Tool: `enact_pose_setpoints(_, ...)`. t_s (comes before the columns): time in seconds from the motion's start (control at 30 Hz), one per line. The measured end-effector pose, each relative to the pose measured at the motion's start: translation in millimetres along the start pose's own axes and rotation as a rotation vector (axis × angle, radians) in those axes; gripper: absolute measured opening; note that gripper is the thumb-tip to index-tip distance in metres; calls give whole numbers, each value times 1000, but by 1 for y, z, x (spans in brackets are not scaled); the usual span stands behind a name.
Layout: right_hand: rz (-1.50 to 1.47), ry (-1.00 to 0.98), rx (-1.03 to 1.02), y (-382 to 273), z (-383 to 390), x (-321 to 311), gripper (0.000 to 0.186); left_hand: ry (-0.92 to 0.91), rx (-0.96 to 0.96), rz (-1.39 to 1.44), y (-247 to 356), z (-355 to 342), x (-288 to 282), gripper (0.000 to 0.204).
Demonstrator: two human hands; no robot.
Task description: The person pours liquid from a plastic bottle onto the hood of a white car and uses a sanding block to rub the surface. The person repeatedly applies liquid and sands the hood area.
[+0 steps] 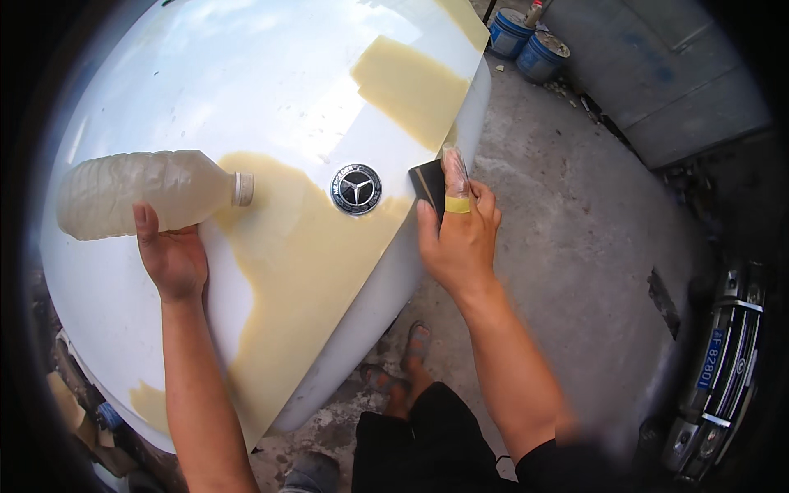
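Observation:
My left hand is wrapped around a clear ribbed plastic bottle of cloudy liquid. The bottle lies sideways over a white car hood, its white cap towards the right. In my right hand, at the hood's right edge, is a black sanding block with a tan stripe. Clear plastic covers one finger of that hand, with a yellow band at its base. Between my hands, a round black-and-silver emblem sits on the hood, bordered by a beige filler patch. Another beige patch lies farther up.
Two blue buckets stand at the far right beside a grey metal panel. A detached-looking car bumper with a blue plate is at the right rim. Sandalled feet are on the concrete floor below the hood edge.

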State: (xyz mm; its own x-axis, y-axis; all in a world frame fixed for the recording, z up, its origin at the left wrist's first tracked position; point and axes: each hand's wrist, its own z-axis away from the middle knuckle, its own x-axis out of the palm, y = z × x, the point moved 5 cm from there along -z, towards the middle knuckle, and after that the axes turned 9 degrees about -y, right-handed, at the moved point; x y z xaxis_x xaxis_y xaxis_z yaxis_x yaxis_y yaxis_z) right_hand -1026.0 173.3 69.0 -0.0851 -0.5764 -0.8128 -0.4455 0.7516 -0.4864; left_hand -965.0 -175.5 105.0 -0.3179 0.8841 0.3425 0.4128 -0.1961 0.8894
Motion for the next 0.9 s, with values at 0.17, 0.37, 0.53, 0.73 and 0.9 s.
enact_pose_setpoints(0.17,5,-42,-89,-11,0,-7,73,17,12,-16,5,3,3,58)
enact_pose_setpoints(0.37,24,-84,-153,-30,18,-2,75,14,2,-14,3,2,-1,58)
enact_pose_setpoints(0.53,-4,-27,-22,14,-26,-7,73,4,10,-12,2,2,3,58)
enact_pose_setpoints(0.73,-28,-76,-111,-21,13,-11,74,9,7,-24,2,4,9,59)
enact_pose_setpoints(0.9,-17,-17,-95,-37,32,-2,74,21,15,-28,1,6,3,60)
